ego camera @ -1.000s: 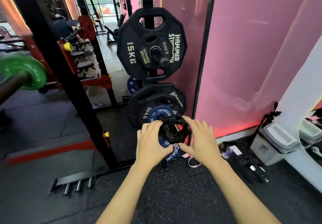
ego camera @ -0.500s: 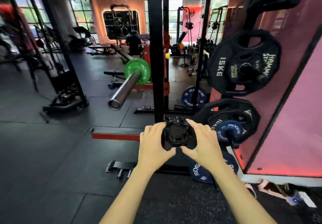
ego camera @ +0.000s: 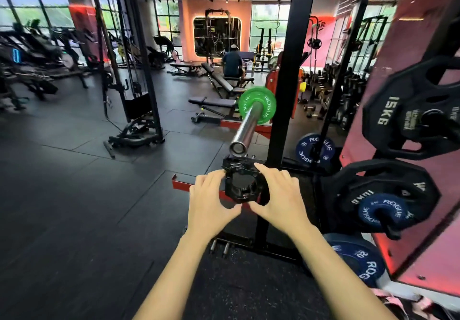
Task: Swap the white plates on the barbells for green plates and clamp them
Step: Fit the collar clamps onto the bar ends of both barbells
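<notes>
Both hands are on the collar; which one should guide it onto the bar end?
Probably right. The right hand grips the collar higher, nearer the bar end; the left hand holds its lower side.

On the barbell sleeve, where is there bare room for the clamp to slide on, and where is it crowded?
Free: the bare steel sleeve between its open end and the green plate. The left hand and right hand hold the clamp just below that end. Crowded: the black rack upright stands close to the right.
</notes>
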